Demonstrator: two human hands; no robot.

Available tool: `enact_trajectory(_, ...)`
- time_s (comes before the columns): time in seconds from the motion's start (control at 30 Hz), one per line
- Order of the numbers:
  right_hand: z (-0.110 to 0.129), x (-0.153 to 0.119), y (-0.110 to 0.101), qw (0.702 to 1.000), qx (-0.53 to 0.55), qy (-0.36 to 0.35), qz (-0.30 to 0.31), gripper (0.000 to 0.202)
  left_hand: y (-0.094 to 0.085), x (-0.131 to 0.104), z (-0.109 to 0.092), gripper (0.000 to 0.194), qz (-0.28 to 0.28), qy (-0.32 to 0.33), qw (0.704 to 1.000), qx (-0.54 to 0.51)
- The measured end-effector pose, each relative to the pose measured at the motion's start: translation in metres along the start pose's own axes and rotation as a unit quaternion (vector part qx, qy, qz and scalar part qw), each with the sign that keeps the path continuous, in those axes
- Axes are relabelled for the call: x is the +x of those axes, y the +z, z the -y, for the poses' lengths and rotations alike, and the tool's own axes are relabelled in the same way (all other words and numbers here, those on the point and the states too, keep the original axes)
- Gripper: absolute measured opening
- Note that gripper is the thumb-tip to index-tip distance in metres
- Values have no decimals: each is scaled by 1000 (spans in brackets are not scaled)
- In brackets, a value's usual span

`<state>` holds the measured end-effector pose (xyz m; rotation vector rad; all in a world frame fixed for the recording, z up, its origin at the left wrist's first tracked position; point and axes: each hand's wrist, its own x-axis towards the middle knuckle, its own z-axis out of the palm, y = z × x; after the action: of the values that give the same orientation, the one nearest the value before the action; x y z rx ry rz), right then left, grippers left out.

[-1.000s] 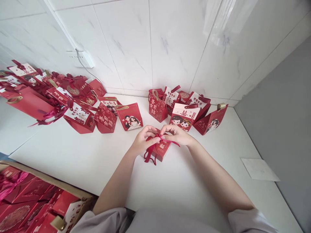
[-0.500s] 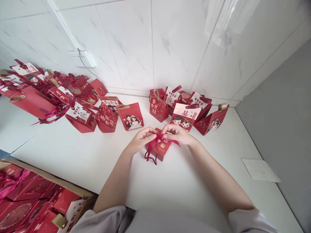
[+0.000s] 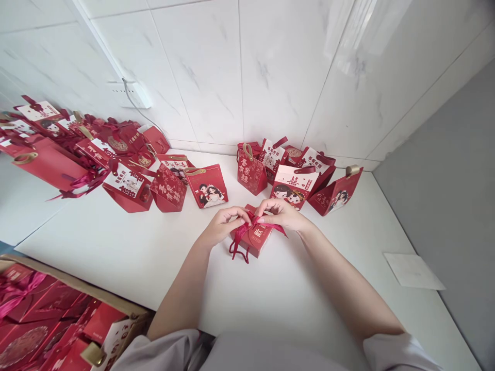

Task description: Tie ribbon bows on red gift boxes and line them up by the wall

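A red gift box with gold lettering lies flat on the white table in front of me. Dark red satin ribbon is gathered in a bow on top, and a twisted cord handle hangs from the box's near left side. My left hand pinches the bow's left part between thumb and fingers. From the other side, my right hand grips the ribbon close to the knot, and a ribbon tail sticks out beneath it to the right. The fingers partly hide the knot.
Several red gift boxes stand along the tiled wall, with a denser cluster at the left. At the lower left, a cardboard carton holds more red boxes. A white paper lies at the right. A socket is on the wall.
My left fingers have shifted slightly on the ribbon beside the knot, baring more of the bow's middle. My right hand and the box stay nearly in place.
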<state>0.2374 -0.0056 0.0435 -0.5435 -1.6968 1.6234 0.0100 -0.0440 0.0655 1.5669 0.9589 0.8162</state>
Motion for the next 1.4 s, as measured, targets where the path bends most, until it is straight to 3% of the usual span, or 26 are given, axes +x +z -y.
enact_trajectory(0.2,3,0,0,1000,0,10,0,21,2,-3,-7,13,18,31,999,41)
enact_trajectory(0.33,3,0,0,1000,5,3,3,19,4,-3,-9,15,0,39,998,53)
enact_trajectory(0.43,3,0,-1,1000,-6,1,17,18,3,-3,-9,20,-10,15,1000,24)
enact_trajectory(0.57,3,0,0,1000,4,3,17,17,2,-5,-8,42,8,-47,998,-26)
enact_trajectory(0.8,8,-1,7,1000,9,9,10,39,15,-8,-18,51,-52,-31,995,79)
enact_trajectory(1.13,15,-8,34,990,-98,-3,-99,17,20,-9,-25,29,-39,26,985,166)
enact_trajectory(1.3,1,-13,45,970,-124,-40,-203,9,16,-7,-22,34,8,55,989,136)
enact_trajectory(1.4,-7,-16,49,957,-148,-74,-239,5,16,-5,-17,27,-16,35,994,101)
